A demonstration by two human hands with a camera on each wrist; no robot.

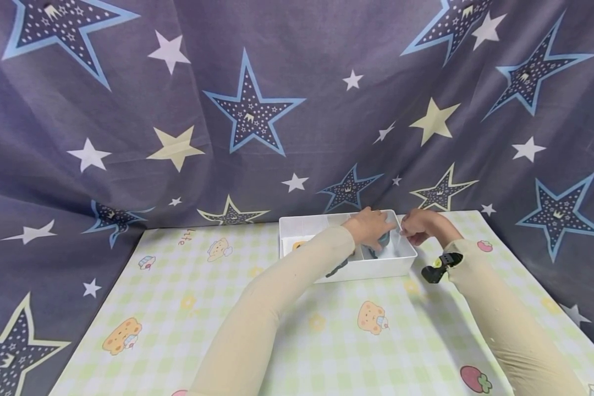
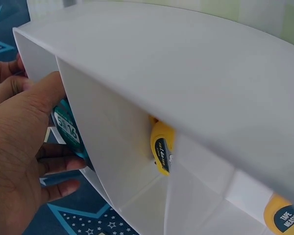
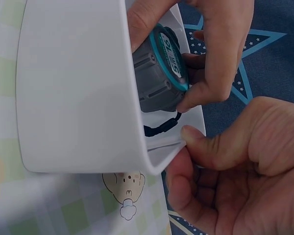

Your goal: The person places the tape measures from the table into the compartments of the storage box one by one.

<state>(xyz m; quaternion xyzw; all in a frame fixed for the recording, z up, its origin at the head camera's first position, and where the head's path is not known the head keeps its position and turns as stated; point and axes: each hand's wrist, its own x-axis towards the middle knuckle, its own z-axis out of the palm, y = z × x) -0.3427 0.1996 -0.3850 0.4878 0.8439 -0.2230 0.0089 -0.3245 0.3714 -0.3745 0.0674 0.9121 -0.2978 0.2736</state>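
White plastic is the main thing here: a divided organiser box [image 1: 348, 268] sits on a green checked tablecloth [image 1: 188, 308] printed with little bears and strawberries, and both hands are working at its far right corner.

The left hand [image 1: 371, 226] reaches down into the right-hand compartment and has its fingers curled round a grey tape measure with a teal face [image 3: 161, 73]. In the right wrist view you can see it properly: thumb on one side, fingers wrapped over the other, with the tape measure pressed against the inside of the box wall. A short black wrist strap [image 3: 159, 127] dangles from the tape measure just below that hand's fingertips.

The right hand [image 1: 421, 226] is right beside the left one, just outside the box. Its thumb and fingers pinch the box's rim at the corner, thumb on the inner face and the rest curled underneath, so it's closed on the rim and not hanging loose.

Further from the left hand, past a divider wall, a yellow tape measure [image 2: 161, 149] shows in the next compartment, and another yellow one [image 2: 284, 218] peeks in at the edge of the left wrist view. Behind both hands hangs a dark blue star-print cloth [image 1: 257, 110].
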